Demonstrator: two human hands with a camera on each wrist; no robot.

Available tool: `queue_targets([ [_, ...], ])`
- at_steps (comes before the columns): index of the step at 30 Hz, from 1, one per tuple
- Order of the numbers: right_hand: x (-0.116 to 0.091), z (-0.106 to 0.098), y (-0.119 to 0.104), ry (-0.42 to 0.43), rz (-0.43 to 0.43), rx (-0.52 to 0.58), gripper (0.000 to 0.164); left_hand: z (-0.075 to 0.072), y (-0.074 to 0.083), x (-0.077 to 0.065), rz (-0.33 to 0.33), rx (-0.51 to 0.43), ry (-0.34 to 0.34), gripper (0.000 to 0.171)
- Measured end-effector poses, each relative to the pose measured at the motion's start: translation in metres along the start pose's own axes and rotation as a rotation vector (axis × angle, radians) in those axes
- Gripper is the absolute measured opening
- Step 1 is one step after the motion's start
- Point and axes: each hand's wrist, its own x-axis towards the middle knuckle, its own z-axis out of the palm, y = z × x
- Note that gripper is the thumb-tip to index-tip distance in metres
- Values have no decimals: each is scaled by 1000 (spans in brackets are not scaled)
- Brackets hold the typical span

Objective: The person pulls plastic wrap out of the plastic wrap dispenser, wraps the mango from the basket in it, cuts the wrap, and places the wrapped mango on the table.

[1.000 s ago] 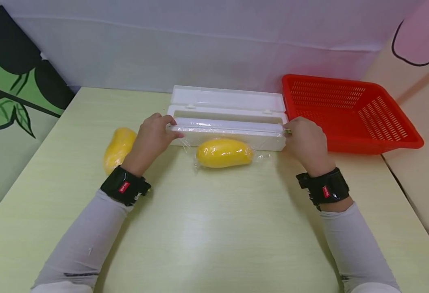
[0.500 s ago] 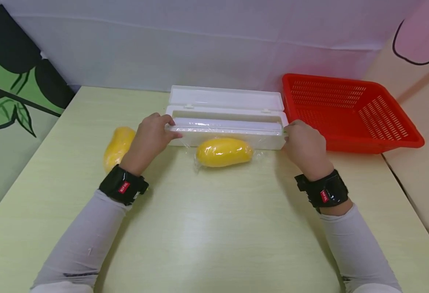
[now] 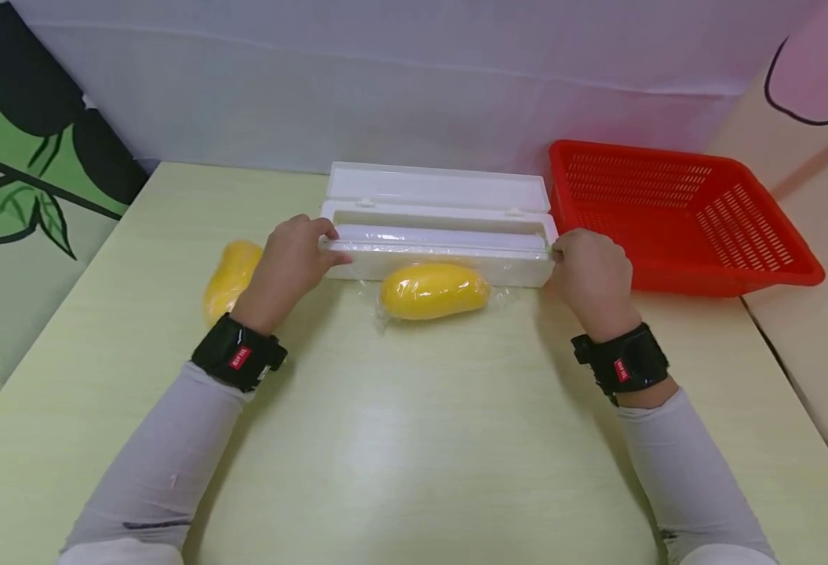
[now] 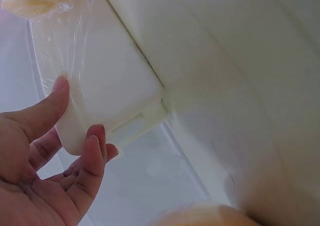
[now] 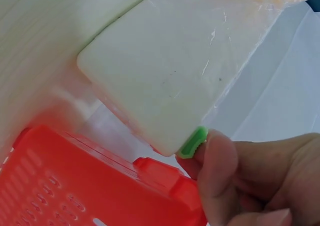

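Observation:
A white cling film dispenser box [image 3: 449, 271] lies with its lid [image 3: 438, 187] raised at the back and a film roll [image 3: 442, 237] inside. My left hand [image 3: 292, 263] grips its left end, thumb on the film-covered front edge, as the left wrist view shows. At the right end, my right hand [image 3: 593, 275] pinches a small green slide cutter [image 5: 192, 143] between thumb and finger. Clear film stretches over the front edge down to a yellow oblong fruit [image 3: 435, 291], which sits film-covered against the box front. Its exact kind is unclear.
A second yellow fruit [image 3: 233, 275], shiny with film, lies left of my left hand, partly hidden by the forearm. The red perforated basket [image 3: 724, 278] stands right of the box, close to my right hand. A cloth-covered wall [image 3: 385, 94] rises behind the table [image 3: 414, 439].
The head view has shifted slightly. Both hands stay at the box ends; the green cutter, visible at my right fingertips a second ago, is now mostly hidden in the head view.

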Motion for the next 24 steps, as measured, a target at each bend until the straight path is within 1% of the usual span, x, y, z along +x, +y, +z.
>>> queue_targets([
  [5, 2, 1, -1, 11, 20, 15, 25, -1, 0, 0, -11, -9, -4, 41],
  [10, 4, 5, -2, 25, 18, -1, 21, -1, 1, 1, -8, -6, -6, 41],
  [14, 3, 9, -2, 56, -33, -25, 19, -2, 1, 0, -9, -5, -11, 41],
  [19, 4, 16, -1, 133, -128, -44, 17, 0, 1, 0, -3, -3, -11, 42],
  [24, 6, 20, 2, 187, -169, -23, 17, 2, -2, 0, 5, -6, -7, 42],
])
